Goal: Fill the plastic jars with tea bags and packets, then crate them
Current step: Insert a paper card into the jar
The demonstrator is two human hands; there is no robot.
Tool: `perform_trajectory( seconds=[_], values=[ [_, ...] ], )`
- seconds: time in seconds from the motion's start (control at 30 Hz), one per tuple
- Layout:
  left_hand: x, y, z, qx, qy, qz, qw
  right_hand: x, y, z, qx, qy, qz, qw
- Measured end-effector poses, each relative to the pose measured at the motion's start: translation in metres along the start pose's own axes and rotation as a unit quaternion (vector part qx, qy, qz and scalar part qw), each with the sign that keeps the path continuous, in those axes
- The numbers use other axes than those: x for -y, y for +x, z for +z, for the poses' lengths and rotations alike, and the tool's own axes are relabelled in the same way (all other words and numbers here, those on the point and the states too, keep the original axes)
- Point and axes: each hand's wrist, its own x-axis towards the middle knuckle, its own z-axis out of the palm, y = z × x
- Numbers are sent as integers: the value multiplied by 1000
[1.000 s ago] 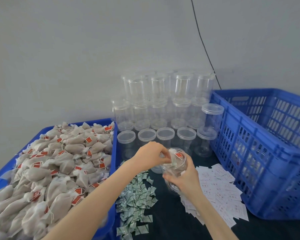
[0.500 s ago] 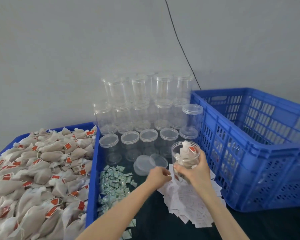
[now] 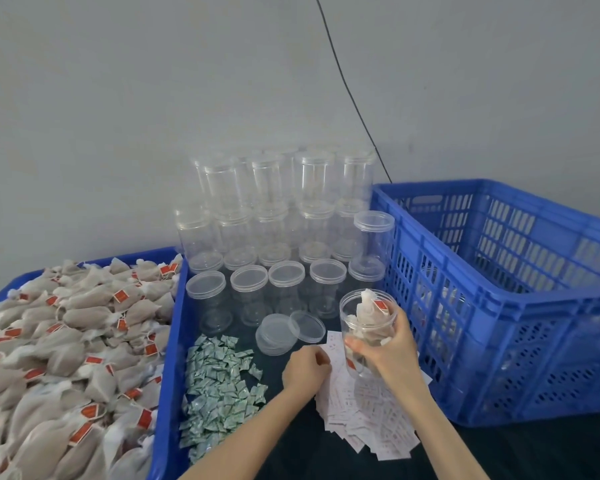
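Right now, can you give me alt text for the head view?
Right hand grips an open jar of tea bags; left hand reaches onto white packets. Loose lids, green packets, lidded empty jars behind, blue crate right.

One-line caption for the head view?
Right hand holds an open jar of tea bags; left hand reaches the white packets.

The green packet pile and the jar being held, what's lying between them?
In the head view, the left hand rests on white paper slips, between the green packet pile and the jar gripped by the right hand.
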Motion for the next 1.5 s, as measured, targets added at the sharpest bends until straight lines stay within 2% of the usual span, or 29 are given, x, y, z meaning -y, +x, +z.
perform_trajectory(
  seconds=[0.13,0.2,0.3,0.37,0.47,0.57,0.63,0.7,0.77,0.87,0.93,1.0,1.07,1.13,1.2,1.27,1.4,1.5],
  values=[
    [-5,6,-23,-18,-55,26,998,-5,1,1,11,-11,5,1000],
    [-15,8,-46,-62,-98,43,992,-7,2,3,12,-13,13,1000],
    [-34,6,-87,-154,-185,61,969,-11,3,8,15,-7,28,999],
    [-48,2,-109,-182,-272,75,942,-13,2,13,21,-5,36,999],
    [-64,-4,-125,-142,-375,85,912,-15,-1,22,32,-7,42,999],
    [-70,-7,-120,-38,-335,92,937,-15,-3,29,42,-9,35,998],
    [-68,-8,-112,-4,-276,106,955,-15,-4,32,50,-4,27,998],
    [-65,-9,-107,-16,-158,135,978,-13,-5,34,54,0,25,998],
    [-63,-10,-107,-27,-55,177,982,-11,-6,34,57,-8,16,998],
    [-64,-11,-110,-27,-13,209,978,-12,-4,33,51,-12,16,999],
    [-64,-11,-113,-29,-44,217,975,-11,-3,32,48,-17,15,999],
    [-62,-11,-117,-8,-131,202,971,-8,-1,30,44,-17,19,999],
    [-57,-11,-118,70,-210,185,958,-3,2,29,40,-11,28,999],
    [-51,-12,-113,162,-242,180,940,4,8,30,40,-6,35,999],
    [-45,-12,-105,190,-253,181,931,13,14,32,49,-22,27,998],
    [-44,-11,-103,161,-275,177,931,23,21,32,83,-51,17,995],
    [-43,-5,-108,95,-333,171,922,44,33,15,254,-37,8,967],
    [-48,-10,-112,40,-283,179,941,73,46,9,244,-62,5,968]
  ],
)
